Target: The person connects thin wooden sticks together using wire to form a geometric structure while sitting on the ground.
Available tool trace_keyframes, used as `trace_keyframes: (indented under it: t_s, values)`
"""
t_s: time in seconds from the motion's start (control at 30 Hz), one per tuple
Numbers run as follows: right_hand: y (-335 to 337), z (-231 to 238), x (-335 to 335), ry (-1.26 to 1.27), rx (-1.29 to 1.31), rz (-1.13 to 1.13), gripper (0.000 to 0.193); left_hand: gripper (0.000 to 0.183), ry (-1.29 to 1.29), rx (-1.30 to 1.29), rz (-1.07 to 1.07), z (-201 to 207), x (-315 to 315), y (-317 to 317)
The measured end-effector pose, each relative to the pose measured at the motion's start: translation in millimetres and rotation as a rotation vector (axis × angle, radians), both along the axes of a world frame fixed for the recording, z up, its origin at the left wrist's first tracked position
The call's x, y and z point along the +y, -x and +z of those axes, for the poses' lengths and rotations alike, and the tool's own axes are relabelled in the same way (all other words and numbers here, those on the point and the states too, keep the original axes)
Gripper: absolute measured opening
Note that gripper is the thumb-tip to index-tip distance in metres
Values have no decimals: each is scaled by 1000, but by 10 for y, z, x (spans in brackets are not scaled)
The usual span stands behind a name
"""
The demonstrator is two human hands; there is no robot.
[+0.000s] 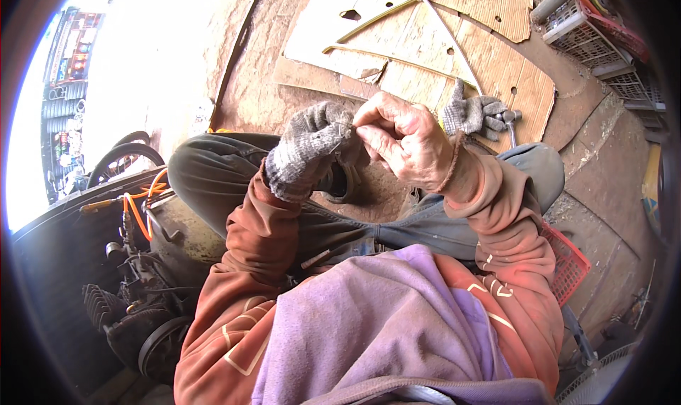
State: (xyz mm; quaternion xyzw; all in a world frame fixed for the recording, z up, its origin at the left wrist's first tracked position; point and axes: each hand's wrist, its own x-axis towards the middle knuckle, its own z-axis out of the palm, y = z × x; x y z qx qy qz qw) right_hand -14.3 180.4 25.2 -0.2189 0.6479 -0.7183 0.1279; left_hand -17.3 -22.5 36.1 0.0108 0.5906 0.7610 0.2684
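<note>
My left hand (312,144), in a grey knit glove, is closed with its fingertips pressed together. Bare and pinched at thumb and forefinger, my right hand (408,139) meets it fingertip to fingertip above my crossed legs. Whatever lies between the two hands is too small or hidden to make out. A second grey knit glove (469,113) lies off to the right, on the edge of a cardboard sheet (507,61). Beside that glove's fingers is a metal wrench-like tool (511,127), close to my right knee.
Thin long strips (404,6) cross each other on the cardboard. Grey plastic crates (585,40) stand at the far right, and a red basket (565,263) is by my right elbow. An engine-like machine (138,284) with an orange hose (131,210) sits on my left.
</note>
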Motion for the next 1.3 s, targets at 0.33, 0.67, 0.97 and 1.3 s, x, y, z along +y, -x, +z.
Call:
trace_keyframes:
  t_s: [0.33, 0.67, 0.97, 1.3]
  values:
    - [28, -68, -34, -294, 171, 11, 6, 19, 302, -12, 19, -77, 20, 17]
    - [341, 170, 270, 468, -98, -501, 16, 19, 177, -60, 48, 52, 8, 62]
    - [354, 189, 362, 351, -128, -606, 16, 33, 170, -25, 9, 105, 60, 85]
    - [515, 94, 655, 368, 88, -581, 7, 34, 250, -51, 4, 119, 30, 101]
